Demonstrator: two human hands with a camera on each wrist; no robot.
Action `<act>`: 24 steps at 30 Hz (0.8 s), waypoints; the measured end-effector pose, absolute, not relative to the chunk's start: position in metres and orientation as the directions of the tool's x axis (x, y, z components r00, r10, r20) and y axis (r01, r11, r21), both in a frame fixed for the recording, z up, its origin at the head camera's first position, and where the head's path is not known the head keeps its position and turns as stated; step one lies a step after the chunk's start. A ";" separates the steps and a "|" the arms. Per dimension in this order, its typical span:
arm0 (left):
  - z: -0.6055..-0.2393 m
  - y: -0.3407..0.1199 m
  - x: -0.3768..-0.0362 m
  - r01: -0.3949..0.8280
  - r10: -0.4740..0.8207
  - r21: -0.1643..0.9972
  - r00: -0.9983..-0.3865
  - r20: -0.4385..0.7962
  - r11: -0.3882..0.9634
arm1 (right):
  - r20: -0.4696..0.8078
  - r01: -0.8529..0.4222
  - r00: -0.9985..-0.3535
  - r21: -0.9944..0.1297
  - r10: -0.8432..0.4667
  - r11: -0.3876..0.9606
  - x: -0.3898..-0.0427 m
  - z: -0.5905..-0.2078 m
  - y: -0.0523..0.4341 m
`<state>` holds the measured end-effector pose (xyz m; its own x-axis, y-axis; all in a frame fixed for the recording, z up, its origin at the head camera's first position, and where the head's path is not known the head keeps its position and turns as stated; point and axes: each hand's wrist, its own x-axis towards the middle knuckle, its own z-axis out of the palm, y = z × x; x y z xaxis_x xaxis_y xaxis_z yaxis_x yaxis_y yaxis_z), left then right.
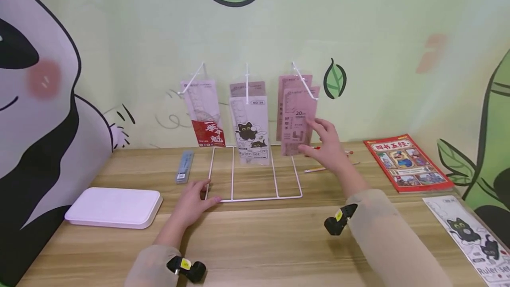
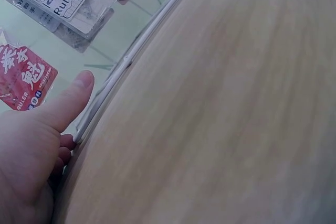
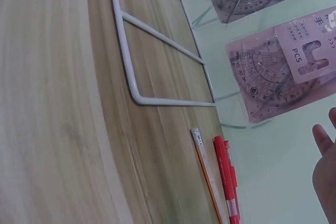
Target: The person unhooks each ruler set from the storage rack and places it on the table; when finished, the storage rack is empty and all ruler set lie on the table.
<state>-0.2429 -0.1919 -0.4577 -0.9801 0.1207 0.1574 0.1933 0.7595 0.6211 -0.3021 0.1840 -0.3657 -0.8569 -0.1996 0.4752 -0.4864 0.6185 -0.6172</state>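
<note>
A white wire display rack (image 1: 255, 199) stands on the table with three hooks. My left hand (image 1: 193, 203) holds its front left corner; in the left wrist view the thumb (image 2: 65, 103) sticks out straight and fingertips curl at the wire. My right hand (image 1: 328, 147) is at the right edge of the front pink ruler set (image 1: 299, 123), fingers spread, nothing gripped. Another pink ruler set (image 1: 282, 114) hangs behind it. On the middle hook hangs a cat-printed ruler set (image 1: 251, 129) before a greyish pack; on the left hook, a ruler set with a red label (image 1: 208, 132).
A blue narrow box (image 1: 185, 167) and a white flat case (image 1: 114, 207) lie on the left. Right of the rack are a pencil (image 3: 207, 174) and red pens (image 3: 226, 177). Farther right lie a red comic-covered book (image 1: 407, 163) and another cat-printed ruler set (image 1: 470, 238).
</note>
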 end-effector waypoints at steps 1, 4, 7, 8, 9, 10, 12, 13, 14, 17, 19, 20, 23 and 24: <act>-0.458 -0.192 -0.243 0.190 0.119 0.621 -0.981 0.155 0.760 | 0.475 -0.484 -0.858 -0.618 -0.197 0.619 -0.303 -0.365 0.183; -0.457 -0.192 -0.243 0.188 0.116 0.616 -0.981 0.154 0.765 | 0.472 -0.475 -0.863 -0.641 -0.178 0.602 -0.305 -0.364 0.180; -0.457 -0.193 -0.242 0.178 0.110 0.615 -0.983 0.146 0.768 | 0.441 -0.446 -0.884 -0.692 -0.158 0.567 -0.305 -0.363 0.176; -0.457 -0.194 -0.242 0.174 0.108 0.614 -0.984 0.143 0.770 | 0.428 -0.436 -0.891 -0.710 -0.152 0.552 -0.304 -0.362 0.175; -0.457 -0.194 -0.241 0.169 0.105 0.614 -0.985 0.138 0.771 | 0.417 -0.427 -0.897 -0.729 -0.147 0.536 -0.304 -0.361 0.173; -0.458 -0.195 -0.241 0.166 0.104 0.614 -0.985 0.136 0.772 | 0.411 -0.423 -0.900 -0.744 -0.146 0.517 -0.304 -0.360 0.172; -0.458 -0.195 -0.241 0.160 0.100 0.615 -0.986 0.131 0.772 | 0.418 -0.433 -0.896 -0.741 -0.152 0.513 -0.304 -0.358 0.171; -0.458 -0.195 -0.241 0.160 0.100 0.615 -0.986 0.131 0.772 | 0.426 -0.441 -0.891 -0.733 -0.155 0.519 -0.304 -0.357 0.170; -0.458 -0.195 -0.241 0.162 0.102 0.615 -0.986 0.132 0.771 | 0.435 -0.450 -0.886 -0.721 -0.162 0.526 -0.304 -0.357 0.170; -0.458 -0.194 -0.242 0.153 0.096 0.620 -0.987 0.125 0.770 | 0.448 -0.459 -0.877 -0.674 -0.174 0.579 -0.306 -0.355 0.171; -0.457 -0.193 -0.242 0.151 0.094 0.619 -0.988 0.123 0.771 | 0.441 -0.452 -0.880 -0.663 -0.177 0.597 -0.306 -0.353 0.172; -0.457 -0.193 -0.242 0.152 0.095 0.616 -0.988 0.124 0.773 | 0.439 -0.449 -0.881 -0.661 -0.176 0.601 -0.307 -0.352 0.172; -0.457 -0.192 -0.243 0.161 0.101 0.608 -0.986 0.132 0.777 | 0.443 -0.449 -0.880 -0.658 -0.172 0.604 -0.308 -0.349 0.172; -0.457 -0.192 -0.243 0.167 0.104 0.605 -0.985 0.138 0.778 | 0.445 -0.452 -0.878 -0.658 -0.173 0.603 -0.308 -0.348 0.172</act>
<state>-0.2430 -0.1922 -0.4572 -0.9849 0.1041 0.1384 0.1674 0.7784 0.6050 -0.3078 0.1722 -0.3478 -0.8784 -0.1732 0.4455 -0.4523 0.6025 -0.6575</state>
